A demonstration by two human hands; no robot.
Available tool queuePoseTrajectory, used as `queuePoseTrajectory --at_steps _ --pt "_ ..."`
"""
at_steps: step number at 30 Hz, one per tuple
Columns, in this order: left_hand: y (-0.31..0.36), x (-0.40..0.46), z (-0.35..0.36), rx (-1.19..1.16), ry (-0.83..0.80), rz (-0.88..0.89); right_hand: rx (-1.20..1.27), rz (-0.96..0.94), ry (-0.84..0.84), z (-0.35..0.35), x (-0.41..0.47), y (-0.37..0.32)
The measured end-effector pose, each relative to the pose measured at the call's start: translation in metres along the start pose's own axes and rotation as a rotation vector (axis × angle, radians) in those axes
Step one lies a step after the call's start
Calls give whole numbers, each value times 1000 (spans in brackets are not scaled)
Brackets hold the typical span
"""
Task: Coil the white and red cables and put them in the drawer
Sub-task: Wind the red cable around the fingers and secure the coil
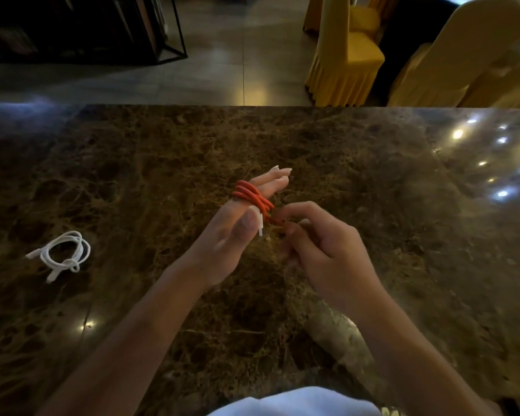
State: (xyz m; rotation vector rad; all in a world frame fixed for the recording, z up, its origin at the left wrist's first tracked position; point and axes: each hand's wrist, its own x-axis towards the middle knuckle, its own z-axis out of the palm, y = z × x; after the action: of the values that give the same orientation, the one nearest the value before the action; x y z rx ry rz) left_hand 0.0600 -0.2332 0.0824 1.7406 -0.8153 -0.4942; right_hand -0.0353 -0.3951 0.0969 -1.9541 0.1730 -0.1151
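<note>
Over a dark brown marble table (357, 163), the left hand (234, 232) is held up with its fingers straight and close together, and the red cable (254, 198) is wound in several loops around those fingers, with the thumb lying against the loops. A white connector end hangs down beside the thumb. The right hand (321, 241) sits just beside it, fingers curled, pinching the loose stretch of red cable near the coil; the exact contact is hidden behind the fingers and the cable's far end cannot be made out. The white cable (65, 255) lies well apart at the left of the table, already coiled and tied on itself, both plugs sticking out. The dim light blurs fine detail. Yellow-covered chairs (342, 55) stand beyond the table's far edge, partly cut off by the frame.
</note>
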Motion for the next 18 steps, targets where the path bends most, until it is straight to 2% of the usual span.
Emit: queuePoseTrajectory --at_steps 3,5,8,15,17,18 --pt "-4 2 1 63 21 77 140 -81 -100 -1 -7 -8" --pt "-11 1 1 -26 45 79 217 -112 -197 -2 -11 -9" --pt "-6 3 -3 -229 62 42 255 -154 -233 -3 -11 -7" --pt "-6 2 -9 -542 9 41 396 -210 -212 -7 -1 -8" --pt "-7 1 -5 -536 9 21 325 -234 -119 -9 3 -6" --pt "-8 0 -2 -520 11 9 191 -279 -36 -10 5 -3"
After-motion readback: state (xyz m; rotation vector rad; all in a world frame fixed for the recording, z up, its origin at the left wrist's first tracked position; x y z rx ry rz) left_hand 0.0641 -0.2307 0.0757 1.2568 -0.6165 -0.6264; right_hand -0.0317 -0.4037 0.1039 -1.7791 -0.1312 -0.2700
